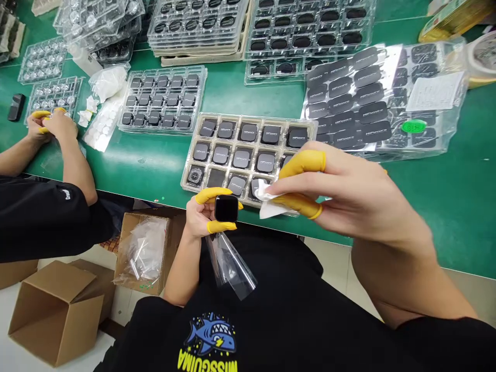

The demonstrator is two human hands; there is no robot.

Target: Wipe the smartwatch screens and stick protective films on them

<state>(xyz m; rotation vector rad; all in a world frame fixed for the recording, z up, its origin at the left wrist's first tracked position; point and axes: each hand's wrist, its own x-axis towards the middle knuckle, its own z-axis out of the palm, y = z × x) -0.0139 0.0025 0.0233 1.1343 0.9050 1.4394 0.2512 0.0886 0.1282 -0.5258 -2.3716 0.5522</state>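
Yellow finger cots cover several of my fingertips. My left hand (199,214) grips a square black smartwatch body (226,208), its dark glossy face turned up. Clear plastic film (232,266) hangs below that hand; what holds it is hidden. In my right hand (341,191), a white cloth or tissue (273,204) is pinched between thumb and fingers, above the front edge of a tray (186,173). The tray's compartments hold several watch bodies with dark printed film; one at the front left (195,175) shows its round sensor back. My right hand covers the tray's right front corner.
Beyond lies a second filled tray (163,98). Stacked trays (197,39) stand behind it. Sheets of dark printed stickers (349,98) lie right, near a tape roll (484,54). A co-worker's hands (54,124) work at left. Cardboard boxes (58,310) sit below.
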